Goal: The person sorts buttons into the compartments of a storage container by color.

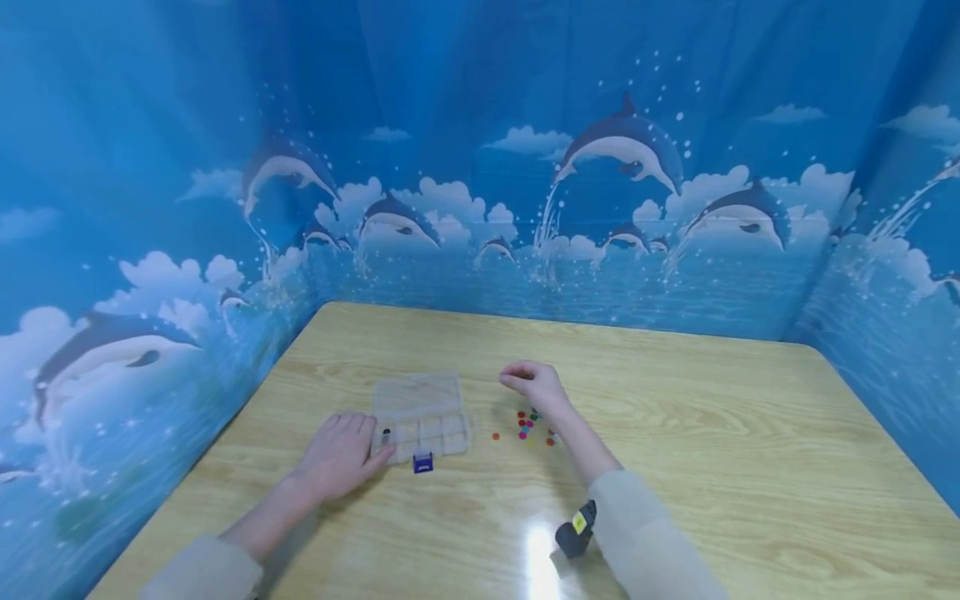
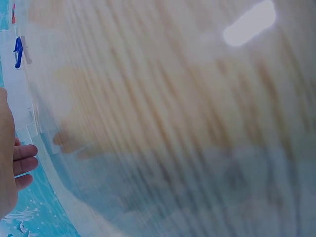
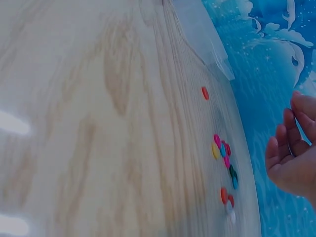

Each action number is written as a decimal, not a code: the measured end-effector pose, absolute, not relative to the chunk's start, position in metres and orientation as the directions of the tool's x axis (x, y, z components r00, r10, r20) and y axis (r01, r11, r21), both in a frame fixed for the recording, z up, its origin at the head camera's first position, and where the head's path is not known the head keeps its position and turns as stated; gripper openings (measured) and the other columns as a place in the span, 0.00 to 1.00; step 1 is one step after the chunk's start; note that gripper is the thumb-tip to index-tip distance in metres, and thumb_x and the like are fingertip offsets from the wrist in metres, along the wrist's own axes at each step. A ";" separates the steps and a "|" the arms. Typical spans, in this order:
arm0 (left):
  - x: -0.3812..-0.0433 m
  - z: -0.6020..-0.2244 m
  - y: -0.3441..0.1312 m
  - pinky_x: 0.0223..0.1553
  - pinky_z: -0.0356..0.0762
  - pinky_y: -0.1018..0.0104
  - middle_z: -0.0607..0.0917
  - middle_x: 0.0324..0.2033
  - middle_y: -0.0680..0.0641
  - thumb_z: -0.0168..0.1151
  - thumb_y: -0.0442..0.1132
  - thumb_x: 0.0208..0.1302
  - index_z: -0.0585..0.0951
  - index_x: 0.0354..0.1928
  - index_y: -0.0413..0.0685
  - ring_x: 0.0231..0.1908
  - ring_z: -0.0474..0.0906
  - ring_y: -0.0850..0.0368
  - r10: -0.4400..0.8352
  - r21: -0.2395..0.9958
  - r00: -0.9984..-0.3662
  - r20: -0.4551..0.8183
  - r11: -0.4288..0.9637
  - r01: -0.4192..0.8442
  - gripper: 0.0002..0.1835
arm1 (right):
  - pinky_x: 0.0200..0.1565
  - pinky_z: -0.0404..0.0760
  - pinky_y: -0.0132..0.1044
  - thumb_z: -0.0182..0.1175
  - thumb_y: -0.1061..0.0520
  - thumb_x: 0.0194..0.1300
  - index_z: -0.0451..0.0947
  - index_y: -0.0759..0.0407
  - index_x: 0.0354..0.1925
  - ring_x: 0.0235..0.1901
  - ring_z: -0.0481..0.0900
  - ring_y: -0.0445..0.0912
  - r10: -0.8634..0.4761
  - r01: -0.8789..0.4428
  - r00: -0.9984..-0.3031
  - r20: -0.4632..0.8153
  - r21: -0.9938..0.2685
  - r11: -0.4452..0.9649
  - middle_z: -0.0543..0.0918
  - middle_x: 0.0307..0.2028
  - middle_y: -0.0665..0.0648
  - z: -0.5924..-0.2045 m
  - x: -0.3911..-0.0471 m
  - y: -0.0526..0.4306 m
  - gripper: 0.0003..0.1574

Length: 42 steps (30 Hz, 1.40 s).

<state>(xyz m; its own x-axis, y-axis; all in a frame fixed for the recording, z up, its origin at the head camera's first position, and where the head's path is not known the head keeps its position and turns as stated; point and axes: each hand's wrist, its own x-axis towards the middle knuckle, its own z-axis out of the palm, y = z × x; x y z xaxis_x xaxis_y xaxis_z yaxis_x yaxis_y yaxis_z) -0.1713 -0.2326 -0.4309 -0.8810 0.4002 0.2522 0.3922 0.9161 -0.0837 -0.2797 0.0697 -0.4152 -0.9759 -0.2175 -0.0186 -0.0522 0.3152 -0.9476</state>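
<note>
A clear plastic compartment box (image 1: 429,435) lies on the table with its lid (image 1: 417,395) folded back and a blue-purple latch (image 1: 423,462) at the front. One small dark piece (image 1: 386,432) sits in a left compartment. My left hand (image 1: 339,454) rests against the box's left side, its thumb along the front edge. To the right of the box lie several small coloured discs (image 1: 522,424), with one orange disc (image 1: 496,437) apart. Just beyond them, my right hand (image 1: 534,385) is raised, thumb and forefinger tips together. Whether something small is between those tips is too small to tell.
The wooden table (image 1: 712,433) is bordered by a blue dolphin-print curtain (image 1: 480,250) at the back and both sides. A black device with a yellow label (image 1: 577,529) is at my right sleeve. Bright light reflects off the front of the table.
</note>
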 end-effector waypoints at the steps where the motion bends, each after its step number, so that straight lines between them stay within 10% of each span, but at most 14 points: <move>1: -0.171 -0.431 -0.233 0.49 0.69 0.49 0.78 0.35 0.39 0.54 0.55 0.63 0.74 0.37 0.37 0.41 0.74 0.43 0.400 -0.083 -0.881 0.253 0.916 0.392 0.24 | 0.50 0.74 0.46 0.60 0.56 0.62 0.78 0.64 0.46 0.47 0.76 0.50 -0.228 -0.059 -0.974 -0.017 -0.945 0.321 0.81 0.43 0.57 -0.415 -0.280 0.073 0.17; 42: -0.171 -0.431 -0.232 0.50 0.69 0.49 0.78 0.34 0.39 0.54 0.55 0.63 0.73 0.35 0.38 0.42 0.75 0.42 0.402 -0.075 -0.881 0.251 0.915 0.396 0.23 | 0.36 0.76 0.36 0.64 0.58 0.58 0.80 0.64 0.39 0.34 0.75 0.44 -0.573 -0.201 -0.817 -0.064 -0.900 0.387 0.80 0.36 0.54 -0.432 -0.266 0.134 0.12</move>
